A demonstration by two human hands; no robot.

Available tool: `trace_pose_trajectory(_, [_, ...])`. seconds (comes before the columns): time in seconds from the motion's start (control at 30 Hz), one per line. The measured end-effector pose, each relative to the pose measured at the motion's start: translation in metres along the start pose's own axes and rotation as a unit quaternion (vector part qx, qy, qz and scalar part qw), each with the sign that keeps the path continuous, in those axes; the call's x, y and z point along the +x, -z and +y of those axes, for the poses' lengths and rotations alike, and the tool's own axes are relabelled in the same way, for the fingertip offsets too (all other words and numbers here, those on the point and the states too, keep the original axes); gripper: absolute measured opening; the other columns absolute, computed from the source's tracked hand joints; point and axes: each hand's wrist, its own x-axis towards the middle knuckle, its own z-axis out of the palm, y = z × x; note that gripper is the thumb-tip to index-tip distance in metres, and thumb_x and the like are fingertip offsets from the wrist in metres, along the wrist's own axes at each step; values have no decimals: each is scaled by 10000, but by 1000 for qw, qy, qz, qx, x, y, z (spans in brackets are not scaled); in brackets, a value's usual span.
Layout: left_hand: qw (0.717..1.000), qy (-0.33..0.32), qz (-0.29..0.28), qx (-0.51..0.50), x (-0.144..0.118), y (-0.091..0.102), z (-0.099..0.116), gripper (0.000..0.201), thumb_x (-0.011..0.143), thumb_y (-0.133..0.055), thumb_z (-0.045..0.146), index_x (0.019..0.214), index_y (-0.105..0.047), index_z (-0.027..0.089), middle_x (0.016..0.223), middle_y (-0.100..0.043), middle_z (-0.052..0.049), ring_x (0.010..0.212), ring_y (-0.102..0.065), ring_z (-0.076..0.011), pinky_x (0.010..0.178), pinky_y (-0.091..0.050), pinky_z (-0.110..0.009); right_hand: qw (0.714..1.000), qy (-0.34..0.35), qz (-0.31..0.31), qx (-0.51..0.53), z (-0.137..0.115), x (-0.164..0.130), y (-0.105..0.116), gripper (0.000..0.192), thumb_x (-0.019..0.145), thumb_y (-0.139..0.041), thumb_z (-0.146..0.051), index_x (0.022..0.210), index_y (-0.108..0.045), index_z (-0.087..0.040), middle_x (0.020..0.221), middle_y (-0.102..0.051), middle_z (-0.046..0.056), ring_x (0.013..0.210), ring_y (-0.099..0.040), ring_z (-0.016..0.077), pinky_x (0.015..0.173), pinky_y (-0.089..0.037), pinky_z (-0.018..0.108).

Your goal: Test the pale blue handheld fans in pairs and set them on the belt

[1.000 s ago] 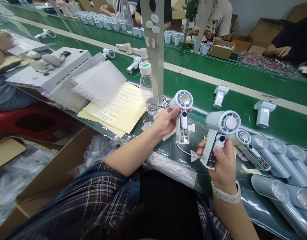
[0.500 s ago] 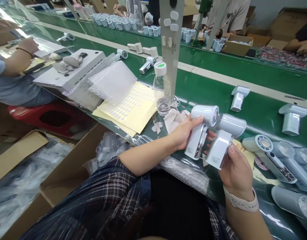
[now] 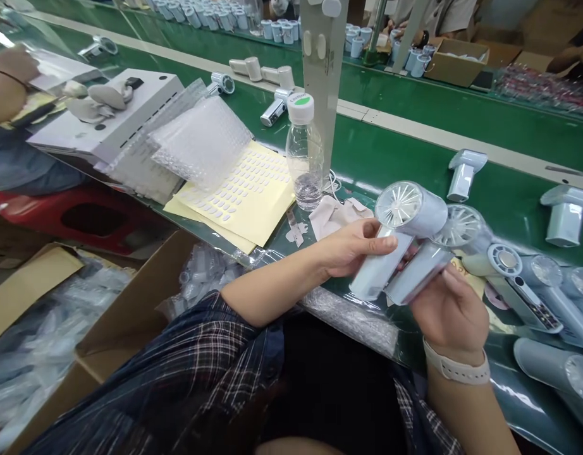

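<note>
The left hand (image 3: pixel 351 249) grips a smooth pale-blue fan (image 3: pixel 396 234) by its handle, the right hand (image 3: pixel 450 309) grips another (image 3: pixel 438 249) touching it, ribbed round grilles above the fingertips.

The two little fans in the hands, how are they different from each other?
The left hand holds its fan nearer the bottle, with the whole round vaned face showing. The right hand holds its fan just behind, its face partly hidden by the first. The left one's handle stands steeper; the right one's leans flatter. Both are pale blue and side by side.
</note>
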Motion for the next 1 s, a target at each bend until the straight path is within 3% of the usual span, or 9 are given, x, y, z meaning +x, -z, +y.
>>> trace_pose_trajectory(0.1, [999,-27,25,37,2,-3,-3,897,669,-993,762,1199,-530,206,920,-768,-44,723,-720,-155,703,-599,-296,999,-18,-7,39,-3,2,-6,367,953,-708,-596,1135,-806,-292,987,-751,65,845,-715,244,734,-668,414])
trace_pose_trajectory(0.2, [995,-54,64,59,5,-2,-5,812,780,-903,763,1203,-467,224,837,-718,16,668,-695,-142,659,-570,-276,998,-21,-1,53,-5,2,-6,357,949,-721,-613,957,-781,-261,832,-700,36,659,-638,191,563,-576,331])
trace_pose_trajectory(0.27, [996,-47,63,52,6,2,-5,716,842,-828,705,1226,-472,216,881,-737,-6,703,-719,-162,704,-592,-306,998,-17,9,51,-5,2,-4,399,951,-703,-629,897,-765,-238,845,-712,49,625,-629,188,503,-535,323])
trace_pose_trajectory(0.37, [997,-34,52,44,7,9,-5,684,840,-765,500,1383,-466,212,1048,-788,-70,851,-780,-224,812,-625,-378,998,6,45,53,-5,1,1,365,911,-757,-603,1003,-778,-250,913,-726,58,698,-669,223,470,-514,327])
trace_pose_trajectory(0.47, [995,-27,67,70,7,13,-4,755,848,-782,435,1502,-469,223,1225,-782,-115,968,-792,-251,843,-618,-386,994,40,90,41,-8,0,7,316,866,-834,-534,1018,-771,-265,900,-723,61,795,-704,259,512,-552,346])
trace_pose_trajectory(0.57, [989,-39,84,115,9,16,-4,798,798,-923,464,1470,-574,214,1343,-746,-135,1105,-760,-256,848,-595,-330,986,77,143,33,-12,1,8,336,832,-863,-487,1049,-806,-236,968,-753,86,836,-737,270,623,-632,400])
trace_pose_trajectory(0.7, [987,-58,54,136,11,18,-4,751,659,-1061,491,1241,-722,158,1148,-745,-97,1085,-715,-220,933,-592,-331,980,104,168,20,-12,3,6,403,856,-816,-402,1236,-821,-269,1016,-795,99,871,-775,304,676,-653,448])
trace_pose_trajectory(0.83, [988,-35,40,143,10,15,-1,739,599,-1089,510,1136,-722,157,956,-649,-22,922,-662,-169,847,-563,-321,974,82,209,-2,-7,7,3,249,871,-760,-351,1089,-847,-268,931,-806,101,862,-787,329,777,-680,539])
trace_pose_trajectory(1.0, [974,-67,24,215,6,12,1,612,695,-1007,421,1157,-687,179,1068,-663,-49,988,-658,-195,873,-564,-341,975,125,184,1,-7,5,0,357,771,-811,-397,1103,-825,-265,1142,-829,134,1127,-787,427,978,-655,672])
